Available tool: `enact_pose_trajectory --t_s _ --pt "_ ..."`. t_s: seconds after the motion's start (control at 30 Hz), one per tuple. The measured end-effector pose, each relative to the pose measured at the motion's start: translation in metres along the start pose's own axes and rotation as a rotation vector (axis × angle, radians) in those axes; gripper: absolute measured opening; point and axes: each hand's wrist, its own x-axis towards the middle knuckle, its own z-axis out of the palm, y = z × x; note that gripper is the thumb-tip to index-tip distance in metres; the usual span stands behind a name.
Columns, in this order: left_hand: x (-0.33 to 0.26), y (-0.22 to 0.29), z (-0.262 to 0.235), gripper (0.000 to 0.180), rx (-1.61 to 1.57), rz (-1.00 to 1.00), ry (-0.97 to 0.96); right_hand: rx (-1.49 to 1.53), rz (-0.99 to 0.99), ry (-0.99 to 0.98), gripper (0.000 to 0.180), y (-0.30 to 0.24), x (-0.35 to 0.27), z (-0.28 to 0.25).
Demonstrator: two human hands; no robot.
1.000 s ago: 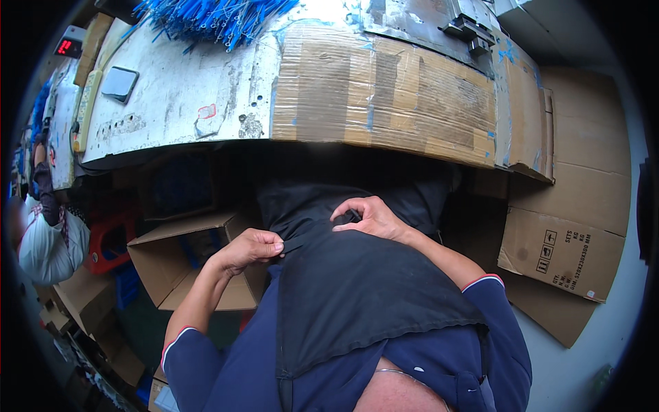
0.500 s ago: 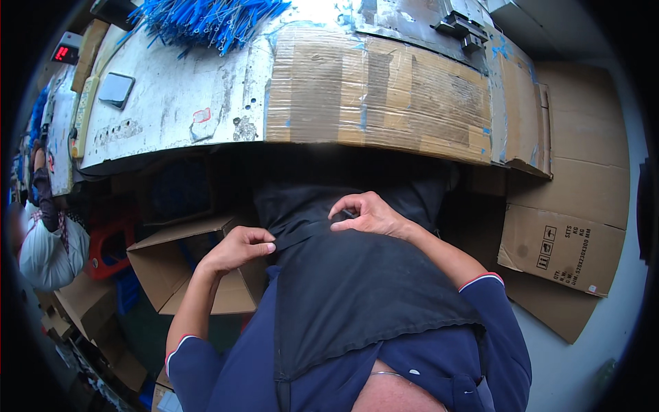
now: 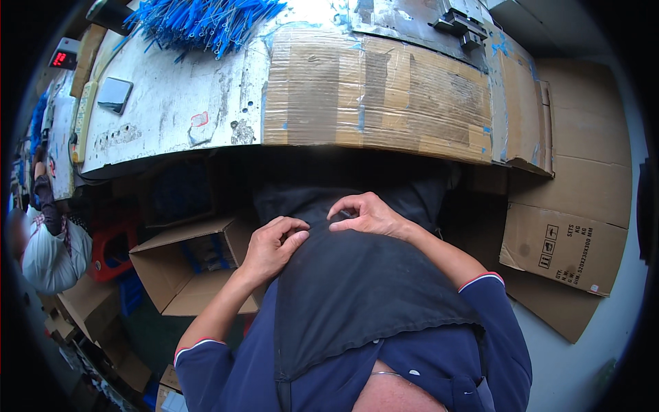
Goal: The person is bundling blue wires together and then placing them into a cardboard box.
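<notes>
Both hands are at the black apron (image 3: pixel 371 288) over my lap. My left hand (image 3: pixel 276 246) has its fingers curled, with thumb and forefinger closed on the dark cloth. A short way to the right, my right hand (image 3: pixel 371 214) bends its forefinger and thumb into a ring, their tips close together on the apron's cloth. The exact grip is hard to see, dark against dark. A narrow stretch of apron separates the two hands.
Beyond my lap runs a white worktable (image 3: pixel 171 123) with a cardboard sheet (image 3: pixel 419 96), a bundle of blue plastic strips (image 3: pixel 206 24) and a metal fixture (image 3: pixel 461 29). An open carton (image 3: pixel 182 275) stands at left, folded cardboard (image 3: pixel 556 240) at right. Another person (image 3: pixel 55 250) sits far left.
My left hand has moved right and slightly up, closer to the right hand, its fingers more curled. My right hand has stayed almost still.
</notes>
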Motion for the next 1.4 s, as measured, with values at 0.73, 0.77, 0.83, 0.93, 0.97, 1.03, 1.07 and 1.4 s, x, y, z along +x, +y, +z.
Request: enact_pose_trajectory --t_s 0.73,0.77,0.83,0.93,0.97,1.03,1.07,1.4 --pt "0.058 0.032 0.021 0.033 0.076 0.07 -0.193 0.493 0.009 0.138 0.08 0.024 0.004 -0.016" --pt "0.059 0.033 0.022 0.033 0.094 0.04 -0.207 0.486 0.007 0.147 0.08 0.021 0.003 -0.017" --pt "0.06 0.032 0.026 0.028 0.057 0.109 -0.119 0.48 0.004 0.166 0.081 0.017 0.0 -0.017" --pt "0.061 0.027 0.037 0.022 -0.487 -0.132 -0.053 0.462 -0.003 0.191 0.086 0.013 -0.003 -0.011" --pt "0.061 0.025 0.04 0.022 -0.514 -0.097 -0.078 0.447 -0.023 0.168 0.087 0.013 -0.004 -0.008" --pt "0.06 0.022 0.047 0.02 -0.585 -0.121 -0.118 0.432 -0.04 0.139 0.088 0.013 -0.004 -0.004" --pt "0.06 0.021 0.048 0.02 -0.548 -0.143 -0.104 0.414 -0.067 0.12 0.088 0.013 -0.005 -0.003" --pt "0.059 0.019 0.041 0.02 -0.432 -0.071 -0.144 0.289 -0.095 0.084 0.095 0.009 -0.006 -0.009"
